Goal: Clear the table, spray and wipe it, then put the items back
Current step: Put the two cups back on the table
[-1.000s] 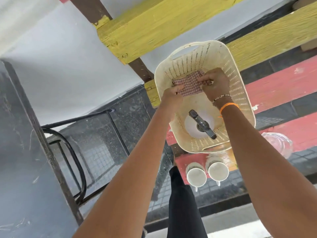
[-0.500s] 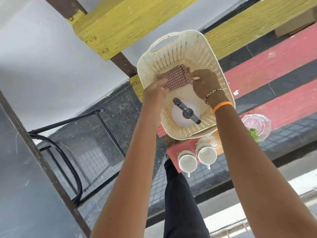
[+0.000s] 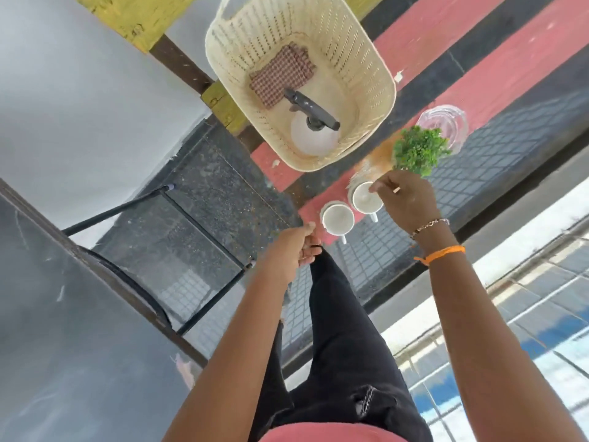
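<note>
A cream perforated basket [image 3: 379,59] stands on the red and black striped surface [image 3: 497,68]. Inside it lie a folded checked cloth [image 3: 280,74] and a white spray bottle [image 3: 310,138] with a dark nozzle. Two white mugs [image 3: 338,218] [image 3: 363,197] stand just this side of the basket, beside a small green plant [image 3: 417,151] and a clear glass vessel [image 3: 446,121]. My right hand [image 3: 411,202] hovers over the right mug, fingertips near its rim, holding nothing. My left hand [image 3: 293,250] hangs loosely curled and empty, just left of the left mug.
A dark grey table top [image 3: 63,330] with a brown edge fills the lower left. A black metal chair frame [image 3: 127,208] stands on the speckled floor beside it. Yellow beams [image 3: 127,17] and a white wall lie beyond. My black trouser leg [image 3: 344,330] is below.
Both hands let go of the checked cloth, which now lies in the basket, and drew back toward me. The right hand moved over the mugs; the plant came into view.
</note>
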Available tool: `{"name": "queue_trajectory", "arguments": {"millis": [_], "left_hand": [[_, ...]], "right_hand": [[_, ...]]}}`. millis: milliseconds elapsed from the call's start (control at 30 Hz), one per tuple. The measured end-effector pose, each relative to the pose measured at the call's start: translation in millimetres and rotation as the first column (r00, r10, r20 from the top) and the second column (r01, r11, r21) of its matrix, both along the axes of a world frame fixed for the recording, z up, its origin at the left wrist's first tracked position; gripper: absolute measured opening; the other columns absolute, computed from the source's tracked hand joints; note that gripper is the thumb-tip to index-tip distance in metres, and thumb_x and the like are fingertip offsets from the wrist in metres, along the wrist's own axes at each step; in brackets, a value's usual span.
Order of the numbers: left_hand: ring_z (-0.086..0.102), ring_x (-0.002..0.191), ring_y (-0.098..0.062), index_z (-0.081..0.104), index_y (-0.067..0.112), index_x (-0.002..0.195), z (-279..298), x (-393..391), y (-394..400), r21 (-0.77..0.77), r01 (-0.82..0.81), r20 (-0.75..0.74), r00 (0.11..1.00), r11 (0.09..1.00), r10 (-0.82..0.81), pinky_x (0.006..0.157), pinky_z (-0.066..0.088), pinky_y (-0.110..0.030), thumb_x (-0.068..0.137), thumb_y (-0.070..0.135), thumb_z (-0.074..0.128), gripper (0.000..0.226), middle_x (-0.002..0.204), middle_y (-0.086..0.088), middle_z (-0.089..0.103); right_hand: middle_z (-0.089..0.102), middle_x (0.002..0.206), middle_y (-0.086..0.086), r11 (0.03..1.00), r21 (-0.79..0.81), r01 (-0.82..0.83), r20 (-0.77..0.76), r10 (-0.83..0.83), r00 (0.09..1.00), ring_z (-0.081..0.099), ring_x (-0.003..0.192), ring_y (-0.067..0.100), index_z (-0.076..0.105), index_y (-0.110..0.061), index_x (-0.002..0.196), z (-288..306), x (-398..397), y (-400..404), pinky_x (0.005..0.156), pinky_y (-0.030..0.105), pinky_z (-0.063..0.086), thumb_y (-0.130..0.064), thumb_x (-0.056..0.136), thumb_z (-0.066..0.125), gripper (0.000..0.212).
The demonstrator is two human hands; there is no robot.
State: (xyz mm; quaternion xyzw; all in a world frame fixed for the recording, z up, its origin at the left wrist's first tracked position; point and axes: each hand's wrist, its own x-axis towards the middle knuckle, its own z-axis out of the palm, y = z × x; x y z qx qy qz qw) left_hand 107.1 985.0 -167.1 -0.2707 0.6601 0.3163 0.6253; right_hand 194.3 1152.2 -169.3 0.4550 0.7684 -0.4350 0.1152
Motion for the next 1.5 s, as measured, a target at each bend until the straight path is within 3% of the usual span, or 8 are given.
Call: {"name": "queue_trajectory", "arguments": {"millis": [200, 333, 433, 567, 833, 1033, 1267, 1500], "left_hand": [[0.046, 0.057, -0.008, 0.049, 0.022, 0.091, -24.8, 48.3, 4.5, -0.050, 0.079, 0.029, 0.997, 0.996, -0.077, 0.057, 0.038, -0.019, 0.098, 0.020, 0.040, 0.011, 0.069, 0.004, 0.047], [0.050, 0.057, -0.007, 0.046, 0.018, 0.128, -37.8, 67.4, 16.5, 0.014, 0.055, 0.020, 0.998, 0.998, -0.055, 0.059, 0.037, -0.019, 0.099, 0.014, 0.038, 0.031, 0.071, 0.004, 0.049], [0.052, 0.055, -0.006, 0.042, 0.013, 0.132, -43.0, 72.7, 21.4, 0.028, 0.059, 0.021, 0.998, 0.998, -0.059, 0.056, 0.034, -0.019, 0.099, 0.011, 0.036, 0.034, 0.072, 0.003, 0.050], [0.052, 0.065, -0.008, 0.049, 0.017, 0.119, -52.8, 75.0, 21.4, 0.040, 0.037, 0.021, 0.999, 0.999, -0.038, 0.067, 0.041, -0.022, 0.099, 0.014, 0.035, 0.024, 0.074, 0.005, 0.051], [0.043, 0.058, -0.012, 0.050, 0.015, 0.078, -40.7, 47.3, 3.5, 0.082, 0.074, -0.235, 0.970, 0.994, -0.053, 0.063, 0.042, -0.022, 0.098, 0.016, 0.034, 0.026, 0.061, 0.000, 0.038], [0.043, 0.059, -0.010, 0.050, 0.019, 0.069, 10.4, 22.4, -46.7, 0.112, 0.054, -0.422, 0.907, 0.992, -0.002, 0.064, 0.044, -0.020, 0.099, 0.019, 0.037, 0.033, 0.061, 0.001, 0.040], [0.036, 0.049, -0.007, 0.051, 0.020, 0.064, 97.8, -0.4, -139.1, 0.276, -0.203, -0.656, 0.674, 0.939, 0.339, 0.061, 0.039, -0.019, 0.099, 0.019, 0.038, 0.037, 0.046, 0.011, 0.035], [0.037, 0.045, -0.001, 0.053, 0.022, 0.066, 154.3, 22.4, -248.9, 0.430, -0.435, -0.715, 0.372, 0.791, 0.593, 0.069, 0.040, -0.023, 0.098, 0.021, 0.042, 0.034, 0.041, 0.015, 0.034]], "right_hand": [[0.062, 0.110, 0.021, 0.971, -0.184, 0.151, 0.292, -0.093, 0.952, 0.056, 0.103, 0.033, 0.052, -0.006, 0.118, -40.7, 52.8, -24.7, 0.081, 0.033, 0.039, -0.019, 0.092, 0.050, 0.029], [0.054, 0.108, 0.014, 0.942, -0.262, 0.209, 0.303, -0.126, 0.945, 0.051, 0.096, 0.025, 0.048, -0.003, 0.122, -59.7, 58.2, -33.4, 0.074, 0.028, 0.036, -0.017, 0.093, 0.046, 0.032], [0.060, 0.106, 0.018, 0.928, -0.269, 0.257, 0.267, -0.185, 0.946, 0.054, 0.088, 0.030, 0.056, 0.000, 0.115, -68.5, 53.5, -31.8, 0.064, 0.030, 0.040, -0.016, 0.095, 0.044, 0.028], [0.044, 0.065, 0.000, 0.925, -0.290, 0.244, 0.237, -0.177, 0.955, 0.040, 0.061, 0.017, 0.062, -0.002, 0.096, -74.0, 48.2, -29.5, 0.049, 0.022, 0.029, -0.022, 0.095, 0.048, 0.025], [0.036, 0.054, -0.001, 0.894, -0.268, 0.358, 0.194, -0.314, 0.929, 0.032, 0.050, 0.013, 0.052, -0.014, 0.055, -55.3, 39.2, -43.5, 0.037, 0.014, 0.025, -0.018, 0.091, 0.052, 0.036], [0.041, 0.051, 0.001, 0.888, -0.361, 0.286, 0.061, -0.283, 0.957, 0.037, 0.050, 0.012, 0.058, -0.021, 0.055, -2.7, 10.1, -90.5, 0.054, 0.024, 0.031, -0.016, 0.088, 0.059, 0.034], [0.043, 0.044, 0.000, 0.958, -0.274, -0.082, -0.274, 0.003, 0.962, 0.039, 0.035, 0.004, 0.058, -0.024, 0.053, 93.3, -48.2, -170.9, 0.041, 0.014, 0.028, -0.019, 0.090, 0.056, 0.037], [0.046, 0.043, -0.001, 0.912, -0.143, -0.383, -0.500, 0.268, 0.824, 0.042, 0.038, 0.004, 0.068, -0.014, 0.066, 163.5, -68.4, -278.9, 0.046, 0.011, 0.031, -0.024, 0.089, 0.058, 0.028]]}}
